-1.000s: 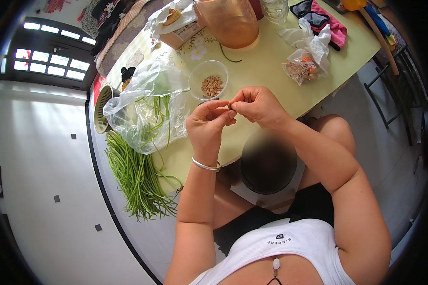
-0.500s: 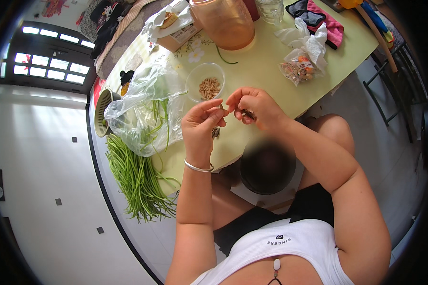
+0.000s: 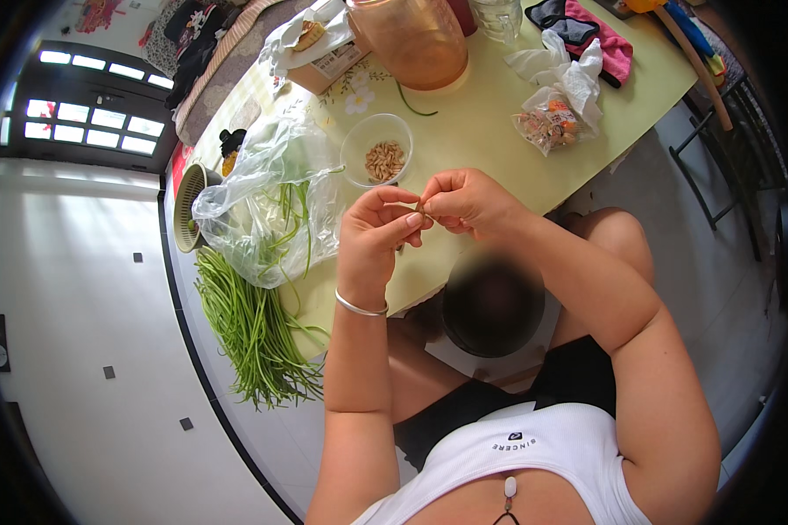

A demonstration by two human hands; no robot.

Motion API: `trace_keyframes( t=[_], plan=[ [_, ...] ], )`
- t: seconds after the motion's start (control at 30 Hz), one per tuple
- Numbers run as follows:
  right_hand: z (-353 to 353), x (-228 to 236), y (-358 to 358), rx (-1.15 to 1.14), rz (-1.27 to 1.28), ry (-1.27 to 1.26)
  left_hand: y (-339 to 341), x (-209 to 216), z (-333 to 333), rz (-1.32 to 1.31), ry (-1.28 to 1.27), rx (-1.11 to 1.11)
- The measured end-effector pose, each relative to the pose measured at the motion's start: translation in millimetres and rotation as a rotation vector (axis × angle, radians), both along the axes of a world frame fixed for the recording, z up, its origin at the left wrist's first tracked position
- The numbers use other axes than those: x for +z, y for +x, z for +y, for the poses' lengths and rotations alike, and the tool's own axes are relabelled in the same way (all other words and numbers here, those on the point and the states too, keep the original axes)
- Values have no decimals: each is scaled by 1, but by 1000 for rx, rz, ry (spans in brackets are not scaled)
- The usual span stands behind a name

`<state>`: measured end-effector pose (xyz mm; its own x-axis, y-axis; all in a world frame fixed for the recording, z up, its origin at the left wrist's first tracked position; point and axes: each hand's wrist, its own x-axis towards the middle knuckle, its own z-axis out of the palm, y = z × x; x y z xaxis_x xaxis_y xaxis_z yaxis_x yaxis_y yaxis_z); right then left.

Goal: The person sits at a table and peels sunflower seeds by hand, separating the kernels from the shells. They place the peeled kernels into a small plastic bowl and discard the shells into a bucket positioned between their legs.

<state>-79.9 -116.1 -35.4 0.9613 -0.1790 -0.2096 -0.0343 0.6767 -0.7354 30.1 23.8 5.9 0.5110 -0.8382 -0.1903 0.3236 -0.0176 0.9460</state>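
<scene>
My left hand (image 3: 375,234) and my right hand (image 3: 474,203) meet over the table's near edge, fingertips touching. Pinched between them is a small brownish seed (image 3: 423,210), mostly covered by the fingers. Just beyond the hands stands a round clear plastic bowl (image 3: 350,156), with a heap of pale brown kernels (image 3: 385,162) in its bottom. A silver bangle (image 3: 360,307) circles my left wrist. Whatever lies in my right palm is hidden by the curled fingers.
Left of my hands lie a crumpled clear plastic bag (image 3: 263,210) and a bundle of long green stems (image 3: 252,328). A large amber jar (image 3: 411,48) stands at the back. A snack packet (image 3: 552,122) rests right. Below the table edge is a black round bin (image 3: 494,328).
My right hand has turned and come in against the left fingertips, which were slightly apart from it. The dark seeds seen within the right fingers before are now hidden.
</scene>
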Motion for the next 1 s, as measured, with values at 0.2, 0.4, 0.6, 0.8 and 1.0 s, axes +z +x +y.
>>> trace_keyframes(
  t=[0.2,0.4,0.6,0.8,1.0],
  plan=[
    [9,10,0,-159,36,-307,-17,-5,-1,-839,4,135],
    [7,5,0,-222,32,-129,3,11,-4,-1214,38,447],
    [8,16,1,-200,12,146,30,8,-4,-1364,141,514],
    [0,6,0,-171,-66,158,18,-5,4,-1419,348,311],
    [-1,3,0,-189,17,109,18,-25,-4,-1602,401,197]
  ],
)
